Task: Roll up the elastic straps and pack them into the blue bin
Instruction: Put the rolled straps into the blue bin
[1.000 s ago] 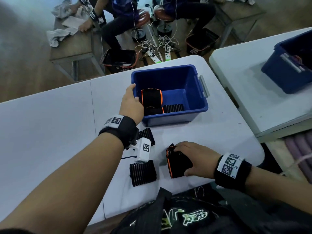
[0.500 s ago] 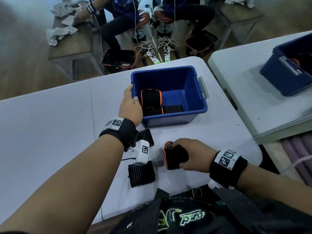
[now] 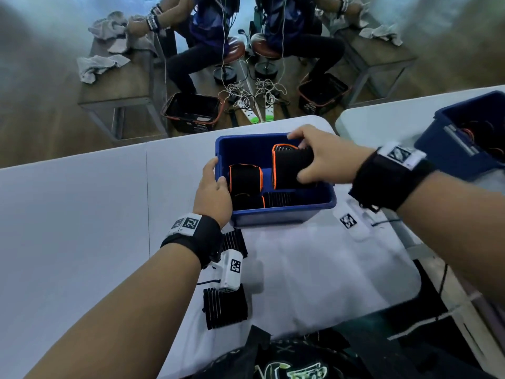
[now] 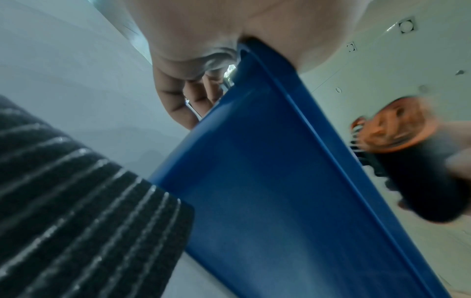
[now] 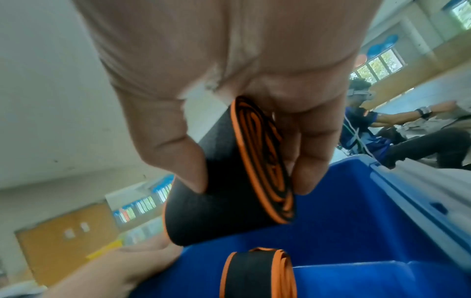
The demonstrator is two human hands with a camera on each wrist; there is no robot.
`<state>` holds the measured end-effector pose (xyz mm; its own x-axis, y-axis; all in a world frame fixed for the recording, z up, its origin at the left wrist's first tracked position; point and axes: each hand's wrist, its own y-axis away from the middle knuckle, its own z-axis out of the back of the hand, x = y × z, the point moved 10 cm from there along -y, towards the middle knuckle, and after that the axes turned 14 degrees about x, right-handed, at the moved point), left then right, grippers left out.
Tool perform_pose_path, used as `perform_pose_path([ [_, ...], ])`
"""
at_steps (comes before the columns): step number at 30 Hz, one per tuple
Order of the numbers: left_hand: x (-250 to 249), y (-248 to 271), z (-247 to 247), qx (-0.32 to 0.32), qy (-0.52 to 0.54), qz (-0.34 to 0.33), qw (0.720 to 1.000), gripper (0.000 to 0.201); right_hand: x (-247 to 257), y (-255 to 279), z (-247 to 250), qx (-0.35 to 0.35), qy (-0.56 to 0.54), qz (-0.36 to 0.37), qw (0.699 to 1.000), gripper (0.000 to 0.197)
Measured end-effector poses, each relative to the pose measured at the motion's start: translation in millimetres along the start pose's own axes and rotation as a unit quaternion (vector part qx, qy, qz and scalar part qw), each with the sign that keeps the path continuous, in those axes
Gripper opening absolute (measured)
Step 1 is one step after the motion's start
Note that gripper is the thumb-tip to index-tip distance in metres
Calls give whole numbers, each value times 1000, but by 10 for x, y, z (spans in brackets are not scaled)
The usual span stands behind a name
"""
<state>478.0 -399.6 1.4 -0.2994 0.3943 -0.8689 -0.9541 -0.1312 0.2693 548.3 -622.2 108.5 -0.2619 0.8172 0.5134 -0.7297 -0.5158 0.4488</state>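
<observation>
The blue bin [image 3: 284, 214] stands on the white table. My right hand [image 3: 318, 160] grips a rolled black strap with orange edging [image 3: 291, 168] [image 5: 229, 193] and holds it above the bin's right half. My left hand [image 3: 211, 192] clasps the bin's left rim [image 4: 257, 60], thumb inside and fingers outside. Another rolled strap [image 3: 246, 177] [image 5: 257, 276] stands inside at the left, with more dark straps [image 3: 278, 199] on the bin floor. Two ribbed black straps [image 3: 225, 309] [image 3: 234, 242] lie on the table near my left wrist.
A second blue bin [image 3: 464, 135] sits on the neighbouring table at the right. Beyond the table's far edge, two seated people work at wooden benches, with black baskets [image 3: 191, 112] and power strips on the floor. A dark bag [image 3: 287, 362] lies at the near edge.
My right hand lifted the rolled strap off the table in front of me and carried it up and forward over the bin. My left hand stayed on the bin's left rim.
</observation>
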Motion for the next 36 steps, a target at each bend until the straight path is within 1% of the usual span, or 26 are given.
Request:
perform_pose_path([
  [1,1,2,2,0,3,-1,1000,48,-20,-198,38,5,47,-14,999,75],
  [2,4,2,2,1,5,-3,1000,48,-38,-384,36,19,79,-27,996,70],
  [5,8,10,-3,3,12,-4,1000,47,-111,-820,-79,85,136,-73,984,40],
  [6,9,8,-5,4,12,-6,1000,47,-146,-927,-128,108,151,-89,979,36],
  [8,17,5,-5,4,13,-7,1000,47,-205,-1100,-235,145,182,-110,966,34],
  [14,59,-1,-16,8,24,-2,1000,48,-435,-1451,-494,222,245,-167,929,41],
  [18,64,-16,-12,7,26,-1,1000,48,-509,-1649,-566,235,254,-171,923,57],
  [19,63,-13,-11,7,30,-2,1000,49,-512,-1682,-601,240,248,-169,923,57],
  [21,72,-11,-15,8,41,-3,999,49,-494,-1718,-652,245,241,-171,923,49],
  [23,82,-21,-16,7,47,-6,999,48,-465,-1761,-676,243,251,-170,921,51],
  [24,84,-28,-17,6,48,-7,999,48,-438,-1759,-688,247,256,-171,919,50],
  [27,98,-31,-24,4,49,-10,999,48,-366,-1723,-722,257,270,-178,910,40],
  [29,110,-27,-29,4,53,-10,999,49,-316,-1689,-746,269,291,-180,900,39],
  [32,115,-32,-33,5,53,-8,999,49,-275,-1662,-785,289,322,-182,883,46],
  [34,109,-35,-29,4,50,-9,999,48,-265,-1694,-788,289,332,-177,880,56],
  [36,112,-35,-25,3,49,-8,999,48,-311,-1786,-782,280,334,-169,884,70],
])
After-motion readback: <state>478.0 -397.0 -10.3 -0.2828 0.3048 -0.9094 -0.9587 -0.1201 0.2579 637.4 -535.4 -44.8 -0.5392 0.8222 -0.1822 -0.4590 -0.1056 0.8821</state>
